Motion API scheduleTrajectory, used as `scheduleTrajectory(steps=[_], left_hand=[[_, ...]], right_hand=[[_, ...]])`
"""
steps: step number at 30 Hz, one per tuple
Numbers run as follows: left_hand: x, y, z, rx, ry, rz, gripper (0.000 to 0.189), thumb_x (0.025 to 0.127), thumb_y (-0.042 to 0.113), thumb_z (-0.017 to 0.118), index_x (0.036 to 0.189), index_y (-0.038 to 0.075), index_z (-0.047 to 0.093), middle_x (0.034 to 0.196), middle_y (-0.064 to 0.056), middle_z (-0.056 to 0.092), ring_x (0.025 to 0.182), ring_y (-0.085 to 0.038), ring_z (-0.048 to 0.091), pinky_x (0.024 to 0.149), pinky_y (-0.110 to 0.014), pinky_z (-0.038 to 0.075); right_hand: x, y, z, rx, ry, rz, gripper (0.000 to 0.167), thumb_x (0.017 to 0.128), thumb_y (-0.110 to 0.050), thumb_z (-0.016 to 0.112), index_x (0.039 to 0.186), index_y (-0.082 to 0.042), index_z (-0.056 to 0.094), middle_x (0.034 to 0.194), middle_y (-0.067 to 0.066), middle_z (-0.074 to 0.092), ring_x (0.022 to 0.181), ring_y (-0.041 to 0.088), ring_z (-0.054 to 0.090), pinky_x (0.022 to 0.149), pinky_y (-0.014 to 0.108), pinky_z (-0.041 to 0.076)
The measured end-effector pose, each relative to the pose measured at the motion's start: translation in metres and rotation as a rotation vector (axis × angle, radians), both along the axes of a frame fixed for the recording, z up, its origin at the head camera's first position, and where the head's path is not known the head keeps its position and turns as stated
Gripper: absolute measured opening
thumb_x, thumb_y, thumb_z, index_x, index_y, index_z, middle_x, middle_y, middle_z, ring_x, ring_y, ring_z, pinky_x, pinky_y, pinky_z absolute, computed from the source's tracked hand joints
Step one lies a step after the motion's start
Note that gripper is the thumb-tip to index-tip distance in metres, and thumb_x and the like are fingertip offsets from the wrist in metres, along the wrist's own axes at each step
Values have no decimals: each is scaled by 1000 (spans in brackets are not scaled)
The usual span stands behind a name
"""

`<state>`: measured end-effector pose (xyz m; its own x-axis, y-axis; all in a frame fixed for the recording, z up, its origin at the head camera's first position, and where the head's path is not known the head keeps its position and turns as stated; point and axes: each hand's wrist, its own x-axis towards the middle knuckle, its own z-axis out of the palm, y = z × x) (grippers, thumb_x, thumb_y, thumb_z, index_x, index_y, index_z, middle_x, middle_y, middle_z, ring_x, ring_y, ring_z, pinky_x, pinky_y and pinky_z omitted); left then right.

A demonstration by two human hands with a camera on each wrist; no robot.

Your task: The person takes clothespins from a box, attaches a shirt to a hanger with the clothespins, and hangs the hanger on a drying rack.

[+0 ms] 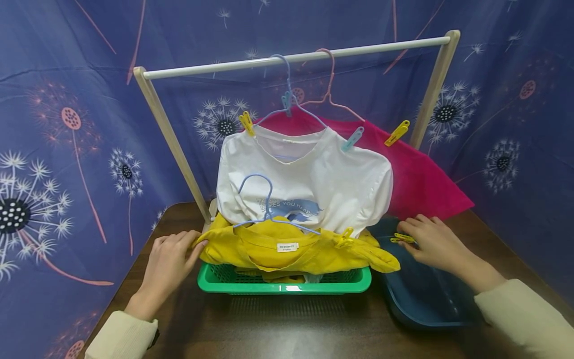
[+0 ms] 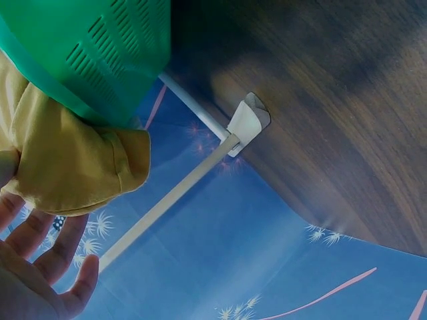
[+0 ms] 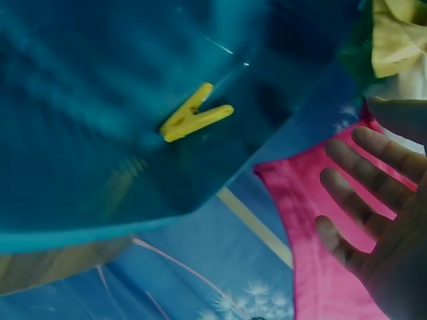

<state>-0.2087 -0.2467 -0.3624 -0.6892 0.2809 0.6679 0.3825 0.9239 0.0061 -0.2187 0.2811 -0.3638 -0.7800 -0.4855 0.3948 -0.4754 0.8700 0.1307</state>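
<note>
A yellow shirt [image 1: 215, 249] lies over the green basket [image 1: 287, 288], a blue hanger [image 1: 269, 199] in its neck. My left hand [image 1: 172, 259] pinches the shirt at its left end; in the left wrist view the thumb lies over the cloth, the other fingers under it. One yellow clothespin [image 1: 345, 238] is clipped near the shirt's right shoulder. My right hand [image 1: 435, 247] is over the dark blue basin [image 1: 417, 304], fingers spread and holding nothing in the right wrist view. Another yellow clothespin [image 3: 193, 115] lies in that basin, apart from the fingers.
Behind the basket stands a rack with a white rail [image 1: 211, 67]. From it hang a white shirt [image 1: 358, 174] on a blue hanger and a magenta garment [image 1: 417, 184] on a pink hanger, both with clothespins. A patterned curtain [image 1: 112, 209] surrounds the brown table [image 1: 251, 329].
</note>
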Motion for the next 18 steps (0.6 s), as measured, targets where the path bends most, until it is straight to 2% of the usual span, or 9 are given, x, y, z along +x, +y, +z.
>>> scheduleTrajectory(steps=[8, 18], left_hand=[[-1, 0, -1, 3, -8, 3, 16, 79, 25, 70, 86, 13, 63, 70, -2, 62, 64, -23, 59, 72, -47, 41], [0, 0, -1, 1, -6, 4, 16, 79, 24, 70, 86, 12, 63, 70, -2, 62, 63, -23, 58, 72, -47, 41]], right_hand=[[-11, 7, -15, 37, -77, -44, 34, 67, -23, 78, 93, -10, 61, 84, 3, 64, 77, 23, 54, 63, 41, 45], [-23, 8, -22, 101, -160, -104, 45, 64, -21, 80, 101, -3, 60, 92, 12, 64, 80, 29, 55, 69, 48, 47]])
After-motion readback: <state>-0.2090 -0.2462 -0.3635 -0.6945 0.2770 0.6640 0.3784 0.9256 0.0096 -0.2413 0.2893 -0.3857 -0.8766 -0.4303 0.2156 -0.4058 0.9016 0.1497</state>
